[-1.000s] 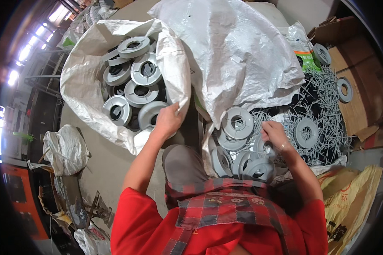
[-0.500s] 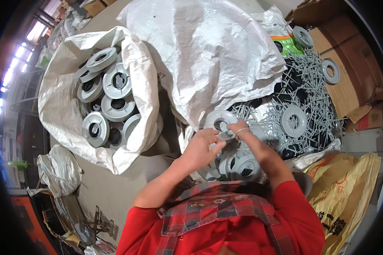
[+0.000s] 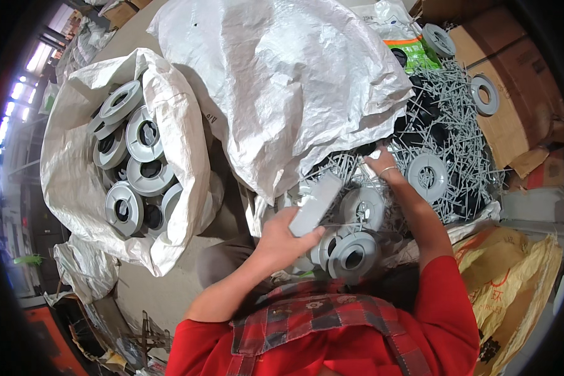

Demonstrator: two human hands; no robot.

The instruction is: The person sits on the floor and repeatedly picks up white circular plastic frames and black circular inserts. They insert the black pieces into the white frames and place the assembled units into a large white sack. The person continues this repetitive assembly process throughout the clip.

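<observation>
Left hand (image 3: 282,238) grips a flat grey plastic reel (image 3: 316,203) edge-on above stacked reels; right hand (image 3: 382,166), fingers spread, digs into tangled grey plastic pins (image 3: 457,125), which could snag or spill.

The grey reels (image 3: 144,135) look like moulded plastic, smooth and matt. The white sacks (image 3: 282,81) are woven plastic cloth, crinkled, faintly shiny. The grey pins (image 3: 464,119) seem plastic too, though blurred. Brown cardboard (image 3: 514,69) is dull; the shirt (image 3: 332,338) is soft cloth.
</observation>
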